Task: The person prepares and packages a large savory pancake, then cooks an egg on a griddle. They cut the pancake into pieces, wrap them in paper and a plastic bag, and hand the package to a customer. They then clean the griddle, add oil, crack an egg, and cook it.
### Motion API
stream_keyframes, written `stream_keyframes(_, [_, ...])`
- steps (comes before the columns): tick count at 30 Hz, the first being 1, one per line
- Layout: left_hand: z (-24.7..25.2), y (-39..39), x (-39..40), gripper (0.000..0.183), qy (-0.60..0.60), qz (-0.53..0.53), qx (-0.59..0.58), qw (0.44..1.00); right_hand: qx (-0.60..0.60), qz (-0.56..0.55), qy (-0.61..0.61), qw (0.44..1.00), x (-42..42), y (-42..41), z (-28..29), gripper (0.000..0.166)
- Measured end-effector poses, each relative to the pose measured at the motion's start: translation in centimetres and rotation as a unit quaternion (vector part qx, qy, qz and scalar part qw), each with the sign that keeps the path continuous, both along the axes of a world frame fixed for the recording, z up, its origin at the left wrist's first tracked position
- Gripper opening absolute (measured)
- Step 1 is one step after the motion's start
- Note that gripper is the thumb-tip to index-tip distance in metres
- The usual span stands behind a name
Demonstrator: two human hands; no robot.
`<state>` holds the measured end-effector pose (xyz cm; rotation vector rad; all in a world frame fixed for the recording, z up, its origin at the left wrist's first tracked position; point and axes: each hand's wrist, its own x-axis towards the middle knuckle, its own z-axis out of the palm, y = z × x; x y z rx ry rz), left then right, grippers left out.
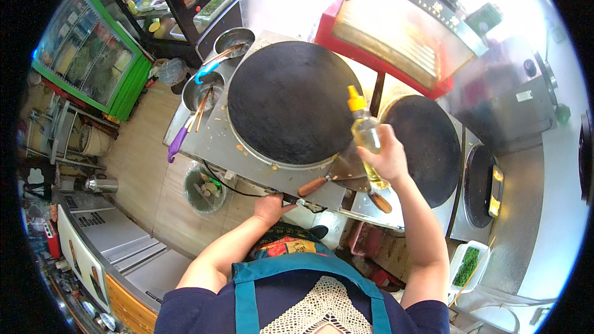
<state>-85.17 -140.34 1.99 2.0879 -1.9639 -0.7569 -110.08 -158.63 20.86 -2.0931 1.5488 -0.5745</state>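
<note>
My right hand [389, 155] grips a clear squeeze bottle [366, 130] of yellow liquid, tilted, its yellow nozzle up over the right edge of a large round black griddle [292, 102]. My left hand [270, 208] is at the front edge of the griddle's steel body, near a black cable; what its fingers touch is hidden. Just right of that hand, a wooden-handled spreader or scraper [313, 186] lies on the steel ledge, and a second wooden handle [380, 202] sticks out below the bottle. A second black griddle [423, 148] stands behind my right hand.
Two steel pots [204, 92] with brushes or sticks stand left of the griddle. A lined waste bin [205, 190] is on the floor. A red-framed glass case [385, 32] stands behind the griddles. At right are a third griddle [479, 185] and a white tub [482, 264] of chopped greens.
</note>
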Motion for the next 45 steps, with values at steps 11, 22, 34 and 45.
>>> stream_keyframes(11, [-2.8, 0.7, 0.0, 0.047, 0.009, -0.032, -0.179, 0.983, 0.025, 0.034, 0.227, 0.973, 8.1, -3.3, -0.6, 0.056])
stream_keyframes(22, [-3.4, 1.0, 0.1, 0.049, 0.059, -0.025, -0.144, 0.987, 0.005, 0.072, 0.299, 0.951, 9.0, -4.1, 0.2, 0.062])
stream_keyframes(34, [-3.5, 2.0, 1.6, 0.057, 0.161, 0.035, -0.021, 0.986, -0.027, 0.083, 0.353, 0.932, 10.8, -5.4, 2.0, 0.064])
stream_keyframes(45, [-16.1, 12.3, 10.0, 0.051, 0.082, 0.141, 0.318, 0.934, 0.008, 0.004, -0.243, 0.97, 4.4, -3.5, 2.1, 0.055])
